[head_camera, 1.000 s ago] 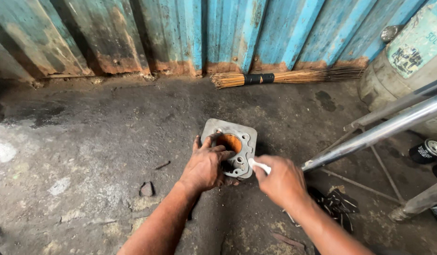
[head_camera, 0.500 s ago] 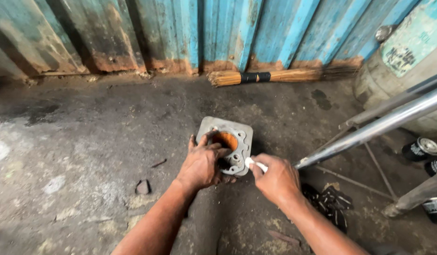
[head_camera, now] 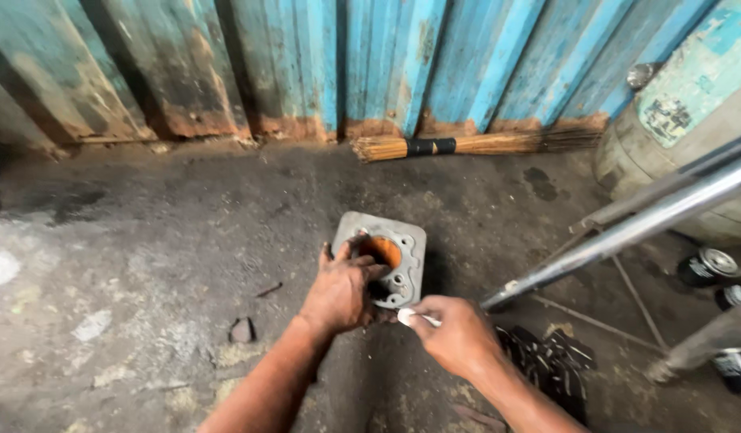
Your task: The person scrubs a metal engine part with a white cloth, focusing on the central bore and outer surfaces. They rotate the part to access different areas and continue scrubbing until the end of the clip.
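A grey metal engine cylinder block (head_camera: 402, 240) with an orange-lit round bore stands on the dark concrete floor. My left hand (head_camera: 338, 289) grips its near left side, thumb over the rim of the bore. My right hand (head_camera: 458, 337) is closed on a small white tool (head_camera: 410, 317) whose tip touches the block's near edge.
A straw broom (head_camera: 466, 144) lies along the rusty blue corrugated wall (head_camera: 370, 64). A shiny metal tube (head_camera: 627, 232) slants in from the right. A large drum (head_camera: 691, 120) stands at the right, with small cans (head_camera: 707, 266) beside it and dark scraps (head_camera: 547, 361) near my right wrist.
The view has shifted slightly. Both hands stay on the block, the right hand with the white tool working a little along its near edge.
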